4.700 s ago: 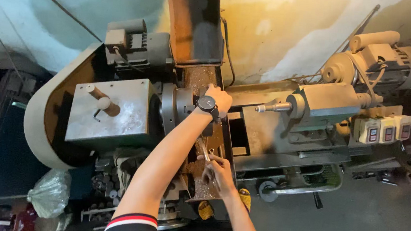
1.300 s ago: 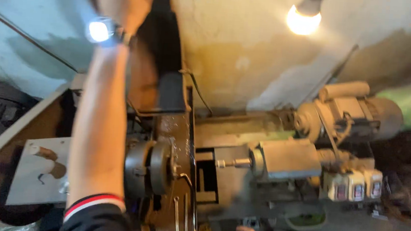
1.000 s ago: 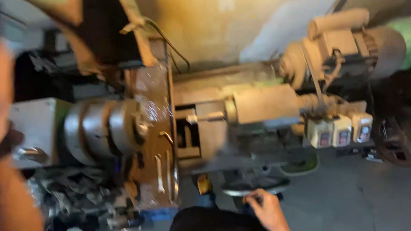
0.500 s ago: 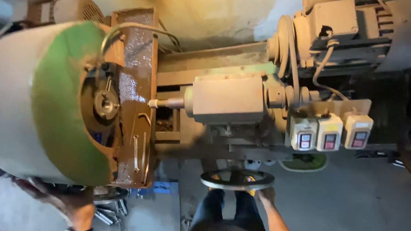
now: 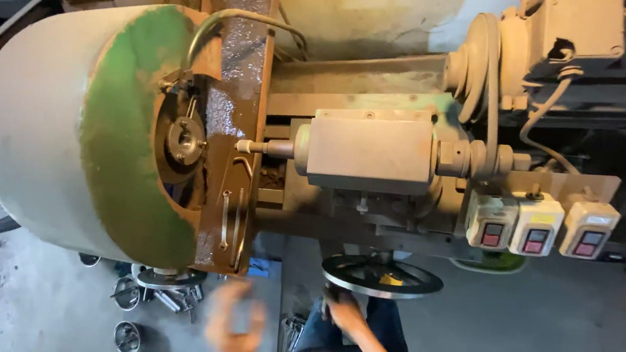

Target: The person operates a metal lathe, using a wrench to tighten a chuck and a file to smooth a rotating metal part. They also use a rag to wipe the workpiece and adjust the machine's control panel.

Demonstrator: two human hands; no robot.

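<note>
A big rounded guard [image 5: 48,133], white with a green face, covers the machine's left end; a chuck [image 5: 184,140] shows through its opening. A grey spindle housing [image 5: 371,152] points a short tool at the chuck. Below it lies a dark handwheel [image 5: 382,276]. My right hand [image 5: 343,312] grips the handwheel's near rim. My left hand [image 5: 234,331] is blurred in the air below the rusty brown plate [image 5: 228,192], fingers apart, holding nothing.
Three switch boxes [image 5: 536,231] with red buttons hang on a bracket at the right. A motor with pulleys [image 5: 561,46] sits at the top right. Several metal rings and parts [image 5: 147,297] lie on the concrete floor under the guard.
The guard has come down over the chuck. My left hand left the guard's lower edge and moved right. My right hand stays at the handwheel. The view has come closer.
</note>
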